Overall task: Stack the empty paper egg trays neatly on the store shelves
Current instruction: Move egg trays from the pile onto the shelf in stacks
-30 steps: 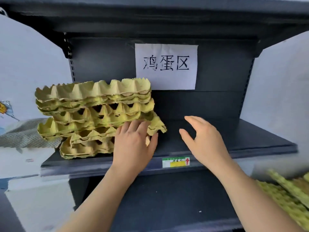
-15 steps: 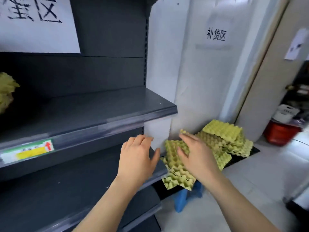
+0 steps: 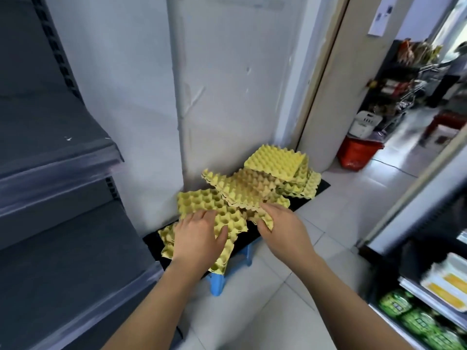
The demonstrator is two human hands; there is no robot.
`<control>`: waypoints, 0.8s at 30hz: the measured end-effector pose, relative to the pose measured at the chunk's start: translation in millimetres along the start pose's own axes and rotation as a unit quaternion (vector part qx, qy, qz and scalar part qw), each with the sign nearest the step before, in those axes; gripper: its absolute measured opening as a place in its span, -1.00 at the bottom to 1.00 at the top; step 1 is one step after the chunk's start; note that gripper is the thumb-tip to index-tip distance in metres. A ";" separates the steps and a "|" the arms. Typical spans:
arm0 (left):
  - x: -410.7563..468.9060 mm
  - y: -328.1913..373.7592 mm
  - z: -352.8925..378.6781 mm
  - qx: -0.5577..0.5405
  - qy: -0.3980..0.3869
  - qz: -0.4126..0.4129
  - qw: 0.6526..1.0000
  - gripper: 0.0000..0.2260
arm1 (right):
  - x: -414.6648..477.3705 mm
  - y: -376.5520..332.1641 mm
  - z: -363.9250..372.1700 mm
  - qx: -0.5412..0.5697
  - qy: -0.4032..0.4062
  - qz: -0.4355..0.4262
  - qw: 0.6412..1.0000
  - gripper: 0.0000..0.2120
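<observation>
Low down, left hand point(image 3: 199, 238) laid flat, fingers loose, on scattered egg trays point(image 3: 242, 190); right hand point(image 3: 280, 223) pinching one tray's edge; all heaped on a black board point(image 3: 252, 233) atop a blue stool point(image 3: 217, 281); left of the stool, dark grey shelves point(image 3: 50, 152); behind it, white wall point(image 3: 227, 84); beneath it, pale floor tiles point(image 3: 328, 223).

Nothing legible here.
- Small white paper sheet point(image 3: 378, 18) on the beige door frame point(image 3: 336, 72): dark print in its upper part, too blurred to read.
- Green packets point(image 3: 414, 322) on the lower right rack: white markings on the fronts, unreadable.
- White packs with yellow bands point(image 3: 444, 286) just above them: no characters can be made out.
</observation>
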State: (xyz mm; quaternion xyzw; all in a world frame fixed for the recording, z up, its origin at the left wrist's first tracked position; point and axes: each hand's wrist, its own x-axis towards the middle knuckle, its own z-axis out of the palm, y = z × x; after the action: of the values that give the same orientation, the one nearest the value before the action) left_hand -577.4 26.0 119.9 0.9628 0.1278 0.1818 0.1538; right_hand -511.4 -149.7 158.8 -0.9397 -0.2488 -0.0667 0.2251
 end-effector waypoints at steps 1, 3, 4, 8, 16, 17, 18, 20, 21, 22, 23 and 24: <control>14.1 2.0 12.9 -0.004 -0.007 -0.006 1.000 -0.70 | 13.7 12.7 4.7 -0.001 -0.003 0.011 1.000 -0.65; 43.0 3.6 38.8 -0.013 -0.024 -0.017 0.999 -0.68 | 42.4 38.4 16.2 -0.002 -0.016 0.027 1.000 -0.62; 58.0 4.0 51.0 -0.015 -0.040 -0.026 0.999 -0.67 | 56.9 50.7 21.9 -0.002 -0.025 0.035 0.999 -0.61; 113.1 5.0 95.6 -0.029 -0.086 -0.055 0.994 -0.67 | 111.2 96.0 42.8 0.012 -0.055 0.079 0.995 -0.57; 192.4 6.6 171.9 -0.024 -0.199 -0.138 0.970 -0.58 | 192.4 174.7 93.0 0.036 -0.120 0.154 0.980 -0.54; 199.8 6.1 182.1 -0.021 -0.209 -0.147 0.967 -0.56 | 202.2 184.6 100.4 0.039 -0.131 0.158 0.978 -0.54; 207.4 6.4 191.7 -0.018 -0.217 -0.154 0.964 -0.55 | 212.3 194.6 108.0 0.041 -0.140 0.161 0.976 -0.54; 224.2 8.7 212.5 -0.010 -0.230 -0.176 0.957 -0.53 | 234.0 216.6 125.3 0.041 -0.164 0.154 0.973 -0.55; 231.9 10.3 221.4 -0.005 -0.239 -0.189 0.952 -0.52 | 243.7 226.2 133.2 0.040 -0.178 0.148 0.972 -0.56; 239.3 11.9 229.9 0.000 -0.246 -0.203 0.948 -0.51 | 253.3 234.8 140.4 0.040 -0.192 0.141 0.970 -0.58; 247.7 13.4 240.4 0.002 -0.251 -0.220 0.943 -0.49 | 264.5 244.8 148.4 0.042 -0.208 0.135 0.968 -0.60; 255.7 14.7 250.9 0.003 -0.252 -0.237 0.938 -0.47 | 275.8 254.3 155.7 0.042 -0.223 0.128 0.965 -0.60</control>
State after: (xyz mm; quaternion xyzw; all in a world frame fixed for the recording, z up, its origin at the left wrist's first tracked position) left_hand -246.5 27.1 -18.1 0.9192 0.3099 -0.1092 0.2171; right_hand -143.6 -155.1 -13.4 -0.9443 -0.1731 0.1849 0.2101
